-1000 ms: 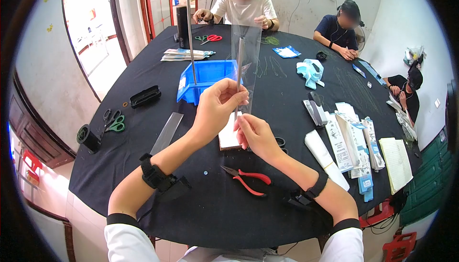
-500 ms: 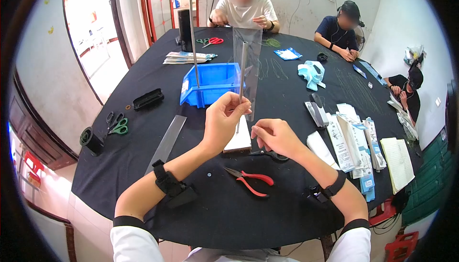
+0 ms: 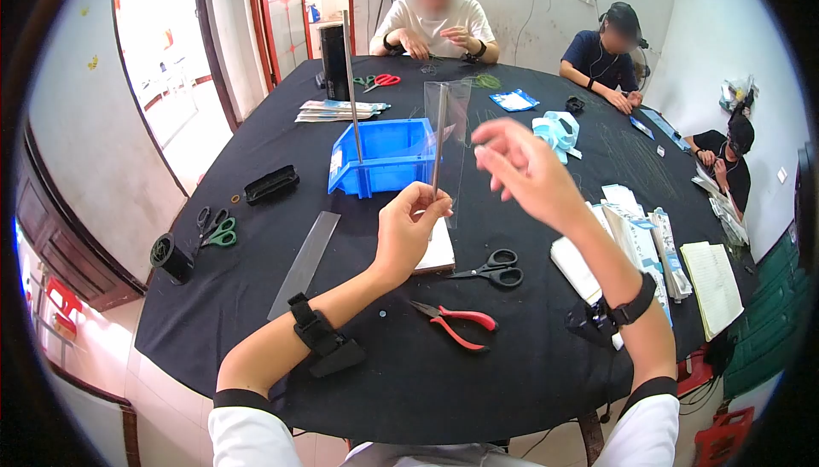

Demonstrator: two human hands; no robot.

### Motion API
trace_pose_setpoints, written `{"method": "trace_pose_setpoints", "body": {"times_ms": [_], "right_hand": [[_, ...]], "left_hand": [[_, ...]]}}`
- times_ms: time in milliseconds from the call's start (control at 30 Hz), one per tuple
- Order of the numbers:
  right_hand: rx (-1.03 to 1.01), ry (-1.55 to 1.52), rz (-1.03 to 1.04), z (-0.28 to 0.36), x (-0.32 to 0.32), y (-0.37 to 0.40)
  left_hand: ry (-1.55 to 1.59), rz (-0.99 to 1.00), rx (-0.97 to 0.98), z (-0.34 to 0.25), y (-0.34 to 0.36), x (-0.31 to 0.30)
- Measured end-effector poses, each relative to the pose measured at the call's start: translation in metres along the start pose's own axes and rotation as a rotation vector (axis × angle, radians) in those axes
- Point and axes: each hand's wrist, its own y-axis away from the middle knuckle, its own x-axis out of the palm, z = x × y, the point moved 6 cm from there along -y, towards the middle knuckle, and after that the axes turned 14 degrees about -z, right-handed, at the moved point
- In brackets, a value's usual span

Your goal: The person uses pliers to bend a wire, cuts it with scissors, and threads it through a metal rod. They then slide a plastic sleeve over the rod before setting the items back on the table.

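Observation:
My left hand (image 3: 409, 232) pinches the lower part of a thin metal rod (image 3: 440, 143), which stands nearly upright. A clear plastic strip (image 3: 457, 117) hangs beside the rod. My right hand (image 3: 529, 168) is raised to the right of the strip, fingers apart, holding nothing visible. Behind my left hand is a blue bin (image 3: 388, 179) with another metal rod (image 3: 352, 92) upright at its left side. A white block (image 3: 438, 249) lies partly hidden by my left hand. Black scissors (image 3: 499, 269) and red-handled pliers (image 3: 456, 320) lie nearer to me.
Green-handled scissors (image 3: 220, 232), a black cup (image 3: 171, 258) and a clear strip (image 3: 305, 262) lie left. Paper packets (image 3: 636, 249) and a notebook (image 3: 710, 288) lie right. Three people sit around the far and right sides. Red-handled scissors (image 3: 384, 81) lie at the back.
My right hand has risen and moved away to the right and its fingers have spread, uncovering the black scissors. My left hand still pinches the rod, now slightly lower in view.

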Motion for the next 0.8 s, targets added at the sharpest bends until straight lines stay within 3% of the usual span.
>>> {"method": "trace_pose_setpoints", "body": {"times_ms": [100, 300, 433, 800], "right_hand": [[-0.301, -0.023, -0.158, 0.030, -0.007, -0.021], [-0.536, 0.068, -0.131, 0.072, -0.003, -0.047], [-0.498, 0.163, -0.058, 0.082, -0.004, -0.047], [-0.686, 0.293, 0.014, 0.096, -0.004, -0.052]], "left_hand": [[-0.006, 0.011, 0.013, 0.000, 0.000, 0.000], [-0.013, 0.031, 0.025, -0.002, 0.000, 0.001], [-0.001, 0.037, 0.044, -0.001, 0.000, 0.001], [0.019, 0.077, 0.049, 0.004, 0.000, 0.001]]}}
